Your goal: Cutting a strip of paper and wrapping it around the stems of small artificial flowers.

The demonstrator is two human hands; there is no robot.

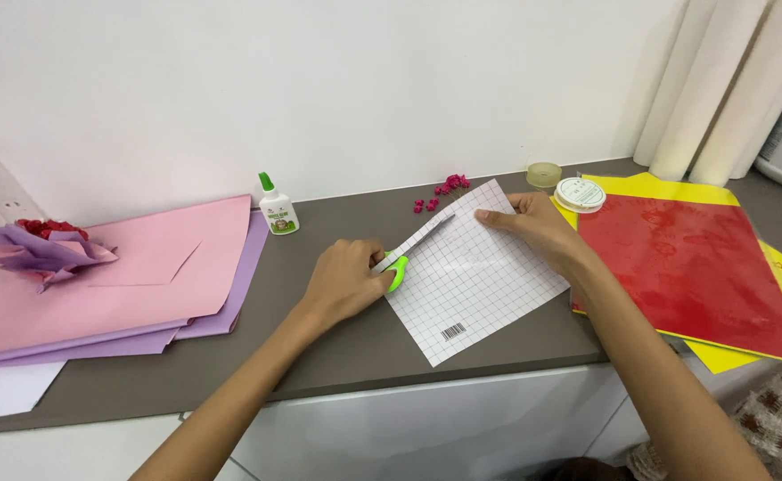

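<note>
Landmark: the white grid sheet (475,281) lies on the grey counter (346,343).
Left hand (344,281): fingers closed around green-handled scissors (400,267) at the sheet's left edge.
Right hand (533,227): fingers flat, pressing the sheet's far corner.
Glue bottle (278,207): far-left of the sheet.
Red paper (694,267): just right of the sheet.

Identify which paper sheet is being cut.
The white gridded sheet, centre of the counter, between both hands; the pink, purple, red and yellow sheets lie untouched.

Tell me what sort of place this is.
Probably a home craft corner: coloured paper sheets and a glue bottle lie on a grey countertop by a curtain.
</note>
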